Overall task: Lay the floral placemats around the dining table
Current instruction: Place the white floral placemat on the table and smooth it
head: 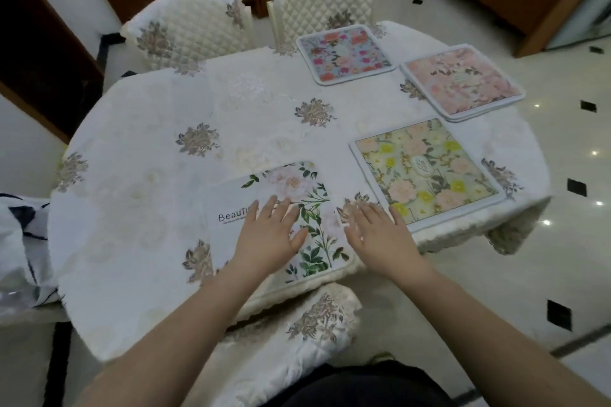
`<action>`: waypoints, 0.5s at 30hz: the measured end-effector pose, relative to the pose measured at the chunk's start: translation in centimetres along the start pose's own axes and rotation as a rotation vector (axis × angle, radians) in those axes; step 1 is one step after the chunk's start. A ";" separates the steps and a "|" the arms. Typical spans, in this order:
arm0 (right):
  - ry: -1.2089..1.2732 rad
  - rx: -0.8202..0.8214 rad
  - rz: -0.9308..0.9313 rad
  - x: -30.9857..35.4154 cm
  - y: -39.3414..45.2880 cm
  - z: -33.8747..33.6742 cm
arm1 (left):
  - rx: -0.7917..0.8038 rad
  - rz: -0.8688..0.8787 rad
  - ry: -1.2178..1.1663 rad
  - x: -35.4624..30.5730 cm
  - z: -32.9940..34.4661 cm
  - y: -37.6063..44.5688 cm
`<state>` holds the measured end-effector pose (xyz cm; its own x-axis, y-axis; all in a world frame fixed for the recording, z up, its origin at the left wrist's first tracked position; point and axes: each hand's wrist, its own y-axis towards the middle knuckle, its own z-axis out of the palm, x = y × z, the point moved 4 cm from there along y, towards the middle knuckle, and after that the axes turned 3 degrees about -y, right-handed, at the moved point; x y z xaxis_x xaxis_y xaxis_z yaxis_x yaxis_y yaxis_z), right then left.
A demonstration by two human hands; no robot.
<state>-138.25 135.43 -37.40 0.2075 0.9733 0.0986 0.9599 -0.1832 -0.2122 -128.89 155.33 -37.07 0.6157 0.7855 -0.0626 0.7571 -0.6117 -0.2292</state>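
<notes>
Cream embroidered cloth covers the dining table (pixel 148 129), with two quilted chairs (pixel 188 30) pushed in at about eleven and twelve o'clock and glossy tiled floor off to the right. Four floral placemats are down: a blue-and-pink one (pixel 345 54) at one o'clock, a pale pink one (pixel 463 82) at two, a yellow-and-peach one (pixel 426 172) at three, and the white rose placemat (pixel 297 188) nearest the person, at six o'clock by the table's near edge. The left hand (pixel 269 238) lies flat on that nearest mat, fingers straight and spread, gripping nothing. The right hand (pixel 377 231) is likewise open, palm down, resting at the mat's right edge, between it and the yellow mat. I'd say the step in hand is smoothing and squaring this fourth mat into its place. It sits slightly askew to the table edge, so a small turn may be wanted. The left side of the table has no mat, so the next move probably calls for fetching another, though I can't see a spare anywhere from where I stand.
</notes>
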 end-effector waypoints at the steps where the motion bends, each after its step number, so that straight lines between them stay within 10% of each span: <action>1: 0.002 -0.018 0.020 -0.8 -0.5 -0.2 | -0.014 0.041 0.006 -1.6 -0.6 0.6; 15: 0.022 -0.206 0.380 -17.9 -9.7 -3.1 | -0.089 0.372 0.066 -24.0 -3.9 7.1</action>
<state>-150.69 119.39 -34.08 0.5553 0.8286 0.0716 0.8316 -0.5539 -0.0393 -137.45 131.78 -33.38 0.8626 0.5021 -0.0621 0.4933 -0.8620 -0.1168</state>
